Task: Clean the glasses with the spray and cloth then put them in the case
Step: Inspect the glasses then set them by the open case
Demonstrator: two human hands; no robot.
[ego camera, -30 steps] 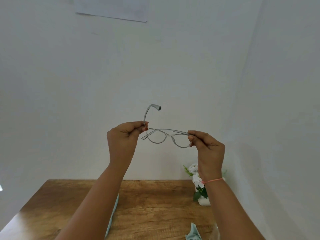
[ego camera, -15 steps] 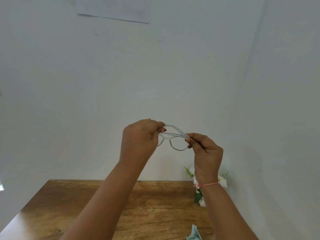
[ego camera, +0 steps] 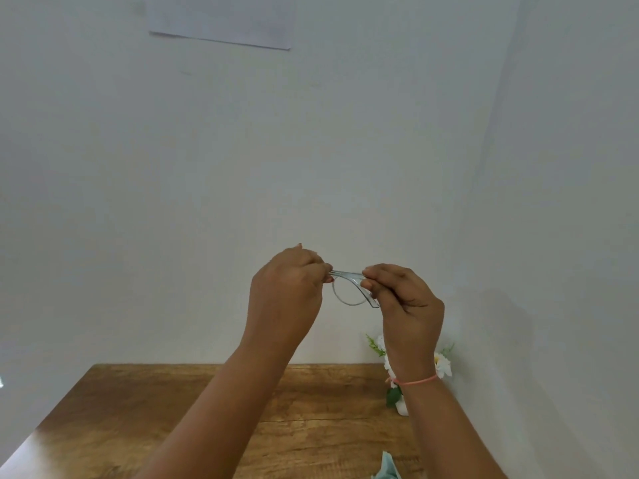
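My left hand (ego camera: 287, 299) is up in front of the wall, well above the tabletop (ego camera: 145, 420), its fingers (ego camera: 320, 271) pressed together in a pinch on the left end of the clear-framed glasses (ego camera: 351, 288). The glasses hang in the air between my two hands; one round lens shows below the folded temples, the other is hidden behind my knuckles. My right hand (ego camera: 409, 305) pinches the other end, fingers closed on the temple near its hinge, with a pink band (ego camera: 416, 380) on that wrist. I judge the step to be folding the arms flat, ready for the case — which I cannot see from here. To do it well I should keep the pinches on the frame and temples, never on the lens, and lay one temple fully down before the other so they do not cross or strain the hinges. Below my right wrist stands a small pot of white flowers (ego camera: 442, 366), and a corner of the pale green cloth (ego camera: 389, 470) peeks in at the bottom edge — near, should a fingerprint need wiping.
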